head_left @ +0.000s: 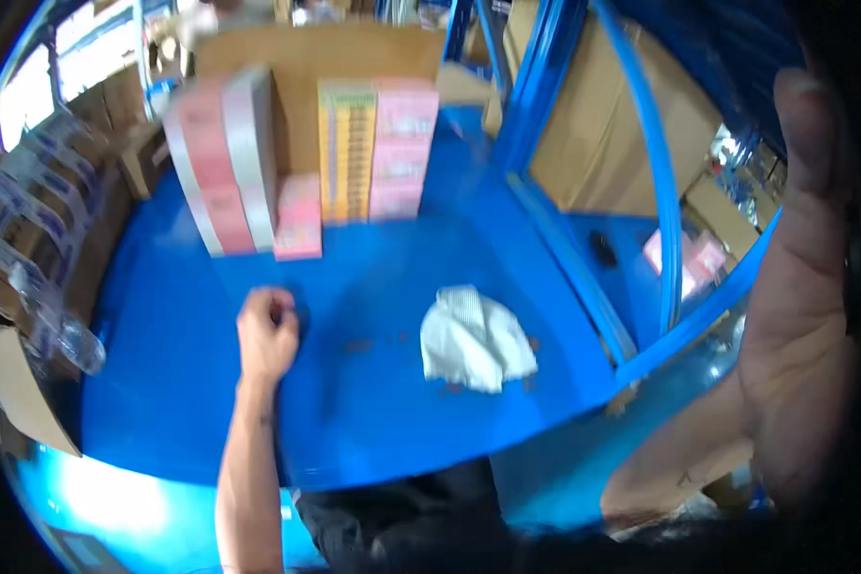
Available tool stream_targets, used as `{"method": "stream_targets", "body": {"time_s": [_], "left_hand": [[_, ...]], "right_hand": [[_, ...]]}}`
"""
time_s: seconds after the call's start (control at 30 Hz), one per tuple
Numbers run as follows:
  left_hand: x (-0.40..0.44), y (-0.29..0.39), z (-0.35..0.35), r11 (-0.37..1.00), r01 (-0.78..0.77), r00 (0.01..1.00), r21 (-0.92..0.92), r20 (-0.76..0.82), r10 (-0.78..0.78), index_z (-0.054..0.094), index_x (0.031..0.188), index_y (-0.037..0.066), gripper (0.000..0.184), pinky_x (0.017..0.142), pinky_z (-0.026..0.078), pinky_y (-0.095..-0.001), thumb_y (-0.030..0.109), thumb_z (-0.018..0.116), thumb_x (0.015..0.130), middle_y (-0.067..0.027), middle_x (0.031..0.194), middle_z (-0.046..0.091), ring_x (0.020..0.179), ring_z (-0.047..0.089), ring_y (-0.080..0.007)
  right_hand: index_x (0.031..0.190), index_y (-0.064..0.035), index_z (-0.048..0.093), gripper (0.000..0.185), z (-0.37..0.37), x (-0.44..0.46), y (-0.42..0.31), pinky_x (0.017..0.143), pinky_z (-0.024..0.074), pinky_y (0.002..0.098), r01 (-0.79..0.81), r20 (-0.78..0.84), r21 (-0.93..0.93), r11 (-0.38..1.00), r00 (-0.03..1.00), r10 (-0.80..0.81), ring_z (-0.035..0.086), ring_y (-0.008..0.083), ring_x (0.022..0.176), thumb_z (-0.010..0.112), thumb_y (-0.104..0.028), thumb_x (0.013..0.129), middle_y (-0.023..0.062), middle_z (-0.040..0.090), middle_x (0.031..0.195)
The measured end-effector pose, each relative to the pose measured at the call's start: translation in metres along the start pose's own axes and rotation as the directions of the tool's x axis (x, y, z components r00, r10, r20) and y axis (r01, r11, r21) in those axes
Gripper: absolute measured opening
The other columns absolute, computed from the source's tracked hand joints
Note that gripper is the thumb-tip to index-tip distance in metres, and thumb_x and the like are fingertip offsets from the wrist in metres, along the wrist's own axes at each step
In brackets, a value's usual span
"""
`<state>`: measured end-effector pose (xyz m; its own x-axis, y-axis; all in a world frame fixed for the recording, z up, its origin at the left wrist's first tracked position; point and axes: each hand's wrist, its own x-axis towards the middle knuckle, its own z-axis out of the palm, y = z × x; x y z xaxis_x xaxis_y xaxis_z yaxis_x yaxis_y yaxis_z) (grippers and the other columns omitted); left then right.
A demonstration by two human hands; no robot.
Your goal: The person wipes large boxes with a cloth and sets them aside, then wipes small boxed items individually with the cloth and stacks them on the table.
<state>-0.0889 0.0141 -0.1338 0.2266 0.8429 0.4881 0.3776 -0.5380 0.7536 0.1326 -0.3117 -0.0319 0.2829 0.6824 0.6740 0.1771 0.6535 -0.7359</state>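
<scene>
Blue tabletop (pixel 373 430) lies open between the loosely curled left hand (pixel 270 335) and a crumpled white cloth (pixel 476 342) near the right front edge, a low pink box (pixel 298 230) standing beyond that hand. Blur hides whether it grips anything; the right hand (pixel 799 287), palm bare, is cut off by dark border, its grip impossible to tell.

Cloth (pixel 476 344) lies on the table (pixel 364 421), box stacks (pixel 347 158) behind it, rack (pixel 543 77) to its right
</scene>
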Motion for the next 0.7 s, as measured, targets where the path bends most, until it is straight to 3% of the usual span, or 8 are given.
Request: {"method": "stream_targets", "body": {"time_s": [0.1,0.23,0.33,0.4,0.5,0.7], "left_hand": [[-0.002,-0.001,0.004,0.998,0.041,0.999,-0.057,0.025,-0.040,0.062,0.085,0.002,0.018,0.067,0.049,-0.0315,-0.007,0.056,0.071,-0.0096,0.081,0.061,0.071,0.056,-0.0216],[-0.009,0.001,0.002,0.999,0.050,0.997,0.003,0.054,-0.050,0.065,0.090,0.002,0.015,0.067,0.048,-0.0300,0.004,0.058,0.077,-0.0091,0.081,0.063,0.068,0.055,-0.0202],[-0.012,0.009,0.001,0.992,-0.009,0.989,0.125,0.144,-0.009,0.065,0.098,0.003,0.019,0.066,0.047,-0.0278,0.001,0.054,0.082,-0.0067,0.082,0.063,0.070,0.055,-0.0152],[-0.014,0.004,0.004,0.990,-0.084,0.992,0.114,0.107,0.072,0.066,0.102,0.002,0.021,0.068,0.048,-0.0285,0.006,0.057,0.084,-0.0071,0.082,0.065,0.073,0.058,-0.0172],[-0.017,0.010,0.003,0.987,-0.146,0.988,0.072,0.060,0.142,0.067,0.092,0.002,0.020,0.072,0.051,-0.0338,0.004,0.059,0.074,-0.0124,0.087,0.065,0.075,0.060,-0.0254],[-0.017,0.027,-0.001,0.996,-0.082,0.991,0.046,0.111,0.076,0.065,0.090,0.001,0.019,0.071,0.050,-0.0355,-0.001,0.058,0.072,-0.0136,0.088,0.062,0.074,0.058,-0.0274]], "right_hand": [[0.115,-0.0031,0.058,0.036,-0.013,0.008,0.004,0.080,0.0496,0.0352,0.021,-0.004,-0.039,0.999,1.000,-0.021,0.060,0.0259,0.090,0.069,-0.012,0.082,0.0161,0.063,0.109],[0.113,-0.0031,0.059,0.034,-0.017,0.003,0.005,0.078,0.0497,0.0347,0.033,0.034,-0.010,0.999,0.999,-0.033,0.060,0.0255,0.089,0.069,-0.011,0.081,0.0156,0.063,0.108],[0.112,-0.0031,0.060,0.033,-0.008,0.009,0.003,0.077,0.0498,0.0344,0.007,0.020,0.018,1.000,1.000,-0.008,0.060,0.0253,0.088,0.069,-0.010,0.081,0.0153,0.064,0.107],[0.111,-0.0032,0.061,0.031,0.003,0.010,0.001,0.077,0.0499,0.0342,0.000,-0.002,0.022,1.000,1.000,0.000,0.060,0.0251,0.087,0.069,-0.009,0.081,0.0150,0.064,0.107],[0.109,-0.0032,0.061,0.030,0.018,0.009,-0.001,0.076,0.0499,0.0339,0.011,-0.013,0.014,1.000,1.000,-0.011,0.060,0.0248,0.086,0.069,-0.009,0.080,0.0147,0.064,0.106],[0.106,-0.0032,0.063,0.027,0.043,-0.006,-0.017,0.074,0.0501,0.0332,0.042,-0.008,-0.012,0.999,0.999,-0.043,0.060,0.0243,0.085,0.069,-0.007,0.080,0.0139,0.065,0.105]]}}
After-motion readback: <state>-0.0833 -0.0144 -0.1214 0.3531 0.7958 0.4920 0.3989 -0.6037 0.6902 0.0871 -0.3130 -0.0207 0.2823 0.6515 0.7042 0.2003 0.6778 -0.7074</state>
